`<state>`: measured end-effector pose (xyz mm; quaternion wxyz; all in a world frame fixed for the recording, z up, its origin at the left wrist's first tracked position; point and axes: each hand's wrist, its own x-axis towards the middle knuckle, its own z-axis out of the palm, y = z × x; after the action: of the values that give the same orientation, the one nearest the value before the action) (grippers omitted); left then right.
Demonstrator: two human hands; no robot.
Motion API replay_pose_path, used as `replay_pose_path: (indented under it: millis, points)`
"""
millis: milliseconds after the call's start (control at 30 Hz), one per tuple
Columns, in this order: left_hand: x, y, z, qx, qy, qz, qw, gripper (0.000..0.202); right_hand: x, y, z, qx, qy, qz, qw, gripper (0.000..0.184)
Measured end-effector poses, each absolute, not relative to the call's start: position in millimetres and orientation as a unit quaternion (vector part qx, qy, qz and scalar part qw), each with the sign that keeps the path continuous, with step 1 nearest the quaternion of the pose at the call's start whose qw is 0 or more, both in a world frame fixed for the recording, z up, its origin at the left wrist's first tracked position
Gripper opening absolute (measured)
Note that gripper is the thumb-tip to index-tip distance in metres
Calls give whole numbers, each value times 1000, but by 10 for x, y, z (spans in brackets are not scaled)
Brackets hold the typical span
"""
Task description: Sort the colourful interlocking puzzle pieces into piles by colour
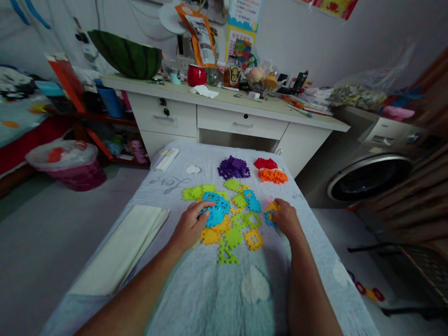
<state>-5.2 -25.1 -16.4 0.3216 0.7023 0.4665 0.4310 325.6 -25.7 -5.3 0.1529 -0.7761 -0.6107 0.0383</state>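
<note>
Notched plastic building tiles lie in a loose heap on a cloth-covered table. My left hand (190,227) is at the heap's left side, thumb and fingers closed at the edge of several blue tiles (217,211). My right hand (287,218), to the right of the heap, is closed on a few yellow and blue tiles (270,215); its fingertips are partly hidden. Between the hands are green tiles (233,236) and a yellow square-framed tile (254,239). Farther back are sorted piles: purple tiles (234,167), red tiles (266,163) and orange tiles (273,176).
A folded pale cloth (118,250) lies along the left side of the tablecloth (218,306). A white box (167,160) is at the far left corner. Behind stands a cluttered white desk (244,124), with a washing machine (369,159) at right and a pink bin (73,169) at left.
</note>
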Motion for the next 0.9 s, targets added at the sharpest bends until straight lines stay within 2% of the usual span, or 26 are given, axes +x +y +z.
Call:
replay_pose_path:
  millis: [300, 433, 600, 767, 900]
  points:
    - [42, -329, -102, 719, 411, 394, 398, 28, 3157, -295, 36, -783, -616, 26, 78, 54]
    - [66, -347, -78, 763, 382, 401, 332, 31, 3098, -325, 81, -814, -575, 45, 70, 48]
    - [2, -208, -174, 807, 422, 378, 167, 33, 3083, -310, 55, -804, -581, 50, 121, 41]
    - [-27, -161, -217, 820, 487, 283, 99, 26, 3118, -288, 20, -740, -632, 92, 212, 40]
    - [-27, -204, -240, 798, 540, 263, 49, 27, 3124, -296, 68, -709, -633, 84, 299, 40]
